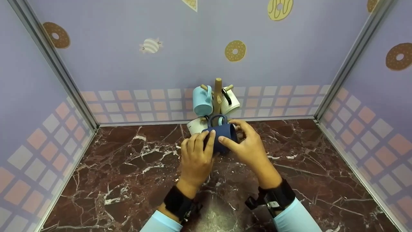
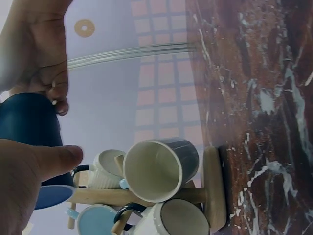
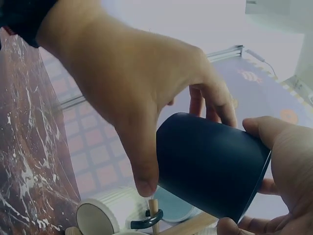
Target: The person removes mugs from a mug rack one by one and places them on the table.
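A dark blue mug (image 1: pixel 222 130) is between my two hands, on its side, mouth facing right and handle away from me at the wooden mug tree (image 1: pixel 218 85). My left hand (image 1: pixel 196 158) grips the base end; its thumb shows underneath in the right wrist view. My right hand (image 1: pixel 252 149) grips the rim end, thumb on the near side. Whether the handle touches a peg I cannot tell. On the tree hang a light blue mug (image 1: pixel 202 103), a white mug with a black handle (image 1: pixel 231 104) and a lower white mug (image 1: pixel 195 126).
A grey mug with a cream inside (image 2: pixel 151 171) hangs low on the tree, mostly hidden in the head view. The tree stands on a dark red marbled tabletop (image 1: pixel 128 180), near the patterned back wall (image 1: pixel 180 64). Side walls stand left and right.
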A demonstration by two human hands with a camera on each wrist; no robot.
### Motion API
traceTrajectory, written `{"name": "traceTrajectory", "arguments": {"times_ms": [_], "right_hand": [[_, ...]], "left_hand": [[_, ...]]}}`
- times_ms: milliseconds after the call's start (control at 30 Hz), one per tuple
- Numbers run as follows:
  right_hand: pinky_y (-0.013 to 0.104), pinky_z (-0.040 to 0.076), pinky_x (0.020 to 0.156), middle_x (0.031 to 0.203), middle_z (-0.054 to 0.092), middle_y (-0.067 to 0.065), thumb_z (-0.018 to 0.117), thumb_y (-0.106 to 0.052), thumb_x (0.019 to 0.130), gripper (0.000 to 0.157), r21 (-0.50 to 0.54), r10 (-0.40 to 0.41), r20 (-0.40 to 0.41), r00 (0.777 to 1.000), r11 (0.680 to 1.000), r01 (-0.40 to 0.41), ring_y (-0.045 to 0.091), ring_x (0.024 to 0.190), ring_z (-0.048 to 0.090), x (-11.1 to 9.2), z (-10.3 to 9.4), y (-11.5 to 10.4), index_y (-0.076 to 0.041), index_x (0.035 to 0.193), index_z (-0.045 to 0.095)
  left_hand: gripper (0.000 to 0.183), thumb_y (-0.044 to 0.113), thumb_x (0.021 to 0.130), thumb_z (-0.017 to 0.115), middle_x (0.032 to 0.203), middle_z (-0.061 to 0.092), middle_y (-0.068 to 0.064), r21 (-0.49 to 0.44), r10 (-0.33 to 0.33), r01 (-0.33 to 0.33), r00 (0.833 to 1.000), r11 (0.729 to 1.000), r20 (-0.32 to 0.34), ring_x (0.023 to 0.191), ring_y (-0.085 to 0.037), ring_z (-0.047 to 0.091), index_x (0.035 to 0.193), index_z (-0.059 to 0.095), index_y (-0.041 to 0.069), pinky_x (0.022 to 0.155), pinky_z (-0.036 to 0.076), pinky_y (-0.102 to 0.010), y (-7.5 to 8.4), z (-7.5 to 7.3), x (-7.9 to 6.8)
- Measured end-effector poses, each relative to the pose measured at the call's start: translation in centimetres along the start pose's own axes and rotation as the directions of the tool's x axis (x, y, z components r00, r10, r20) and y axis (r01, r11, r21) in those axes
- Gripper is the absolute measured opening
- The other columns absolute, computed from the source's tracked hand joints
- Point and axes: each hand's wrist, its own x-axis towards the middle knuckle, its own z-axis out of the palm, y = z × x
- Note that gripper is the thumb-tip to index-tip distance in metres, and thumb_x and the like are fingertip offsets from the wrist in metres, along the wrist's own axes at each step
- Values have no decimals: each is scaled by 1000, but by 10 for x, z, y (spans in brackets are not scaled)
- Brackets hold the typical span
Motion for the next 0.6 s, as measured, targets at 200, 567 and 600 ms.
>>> {"name": "traceTrajectory", "arguments": {"times_ms": [200,567,600], "right_hand": [[42,68,82,125,75,13,98,-44,89,70,0,-8,23,1000,1000,8,25,95,76,-3,4,-3,-21,148,70],[49,67,89,128,73,12,93,-49,92,73,-58,-45,49,998,997,48,25,96,74,-6,0,-9,-19,153,68],[48,67,89,129,73,11,93,-49,93,72,-60,-55,52,997,996,58,25,96,74,-7,-1,-9,-19,154,68]], "left_hand": [[50,16,99,73,133,75,-12,-16,4,-5,999,1000,-40,119,-33,69,149,73,11,101,59,-49,0,2,-2],[76,31,81,101,134,77,-11,-107,3,-3,1000,994,-5,115,-31,70,148,73,7,103,61,-50,-7,-4,0],[81,34,77,104,134,77,-12,-125,-7,7,1000,992,1,114,-31,70,147,73,6,103,61,-50,-8,-4,0]]}}
